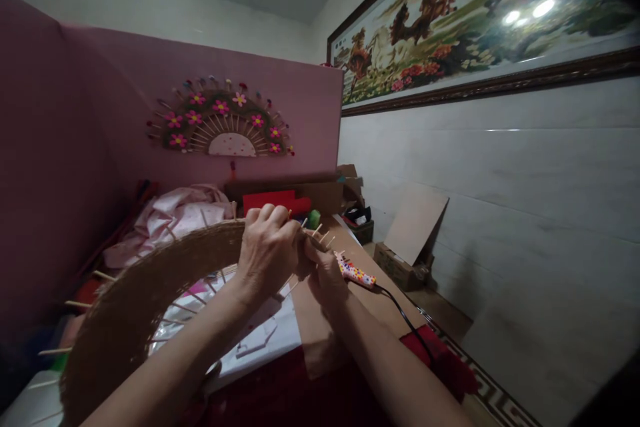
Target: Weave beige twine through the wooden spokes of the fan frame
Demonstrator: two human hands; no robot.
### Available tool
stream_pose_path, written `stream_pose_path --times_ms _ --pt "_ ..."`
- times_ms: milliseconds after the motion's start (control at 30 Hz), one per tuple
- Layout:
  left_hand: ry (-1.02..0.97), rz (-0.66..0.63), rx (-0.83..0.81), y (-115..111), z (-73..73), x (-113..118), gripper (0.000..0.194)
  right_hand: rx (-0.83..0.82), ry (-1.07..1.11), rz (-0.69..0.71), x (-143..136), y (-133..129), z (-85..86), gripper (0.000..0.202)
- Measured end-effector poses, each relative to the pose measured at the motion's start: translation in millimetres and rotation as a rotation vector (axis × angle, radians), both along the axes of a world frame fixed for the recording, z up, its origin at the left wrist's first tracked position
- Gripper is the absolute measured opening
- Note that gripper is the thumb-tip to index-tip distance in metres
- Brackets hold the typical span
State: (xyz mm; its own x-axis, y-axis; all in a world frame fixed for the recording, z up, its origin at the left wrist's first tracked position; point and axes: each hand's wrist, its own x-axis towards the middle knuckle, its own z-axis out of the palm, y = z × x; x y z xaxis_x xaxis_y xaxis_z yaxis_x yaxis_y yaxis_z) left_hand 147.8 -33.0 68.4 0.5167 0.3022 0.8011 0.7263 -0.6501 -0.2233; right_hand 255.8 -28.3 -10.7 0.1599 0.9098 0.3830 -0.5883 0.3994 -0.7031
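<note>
A wide brown arc woven over thin wooden sticks (107, 320) curves from the lower left up to my hands. The stick ends poke out along its outer and inner edges. My left hand (267, 243) is closed on the arc's far right end, knuckles up. Close beside it, my right hand (325, 273) pinches the same end, with several stick tips showing above its fingers. The exact spot between my fingertips is hidden. Just right of my right hand lies a flower-patterned glue gun (357, 273) with a black cord.
Under the arc are white sheets (270, 330) on a cardboard-covered table (383, 287). Pink cloth (175, 210) and red material (275, 201) lie behind. A finished-looking flowered fan (220, 120) hangs on the pink panel. Cardboard boxes (400, 267) stand by the right wall.
</note>
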Motion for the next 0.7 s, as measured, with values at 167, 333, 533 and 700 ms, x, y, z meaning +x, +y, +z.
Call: stream_pose_path --times_ms 167,333,533,700 --pt "0.085 0.002 -0.046 3.5 -24.7 9.5 0.016 -0.113 -0.106 0.039 14.6 -0.6 -27.2 0.037" --pt "0.188 -0.011 -0.077 2.0 -39.2 21.9 0.014 -0.309 -0.227 -0.269 42.4 -10.1 -46.9 0.043" --pt "0.279 -0.028 -0.124 0.6 -57.9 26.3 0.015 -0.055 -0.838 -0.827 51.6 -43.1 -46.8 0.01" --pt "0.312 -0.026 -0.112 -3.7 -63.8 26.7 0.015 0.01 -1.148 -0.828 47.8 -48.3 -46.1 0.013"
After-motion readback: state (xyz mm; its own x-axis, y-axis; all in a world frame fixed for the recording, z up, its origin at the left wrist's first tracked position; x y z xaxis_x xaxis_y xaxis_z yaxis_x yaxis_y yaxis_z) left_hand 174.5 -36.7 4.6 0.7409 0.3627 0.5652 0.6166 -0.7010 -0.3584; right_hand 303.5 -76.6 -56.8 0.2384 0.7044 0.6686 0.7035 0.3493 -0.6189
